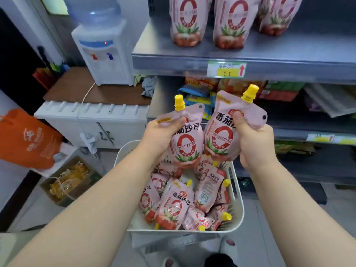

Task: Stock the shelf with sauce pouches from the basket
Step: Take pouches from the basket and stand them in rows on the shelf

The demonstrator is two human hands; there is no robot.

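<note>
My left hand [162, 135] grips a pink sauce pouch [185, 143] with a yellow cap, held upright above the basket. My right hand [252, 141] grips a second pink pouch [221, 137] beside it, also upright. Both pouches hang over the far end of the white basket [239, 205], which holds several more pouches [173, 207] lying in a heap. Above, the grey metal shelf [269, 53] carries three pouches [231, 24] standing in a row.
A price tag [226, 69] hangs on the shelf's front edge. Lower shelves [289, 93] hold other packaged goods. A water dispenser [102, 47] stands on a cabinet to the left. An orange bag [28, 139] and a cardboard box [69, 180] sit at lower left.
</note>
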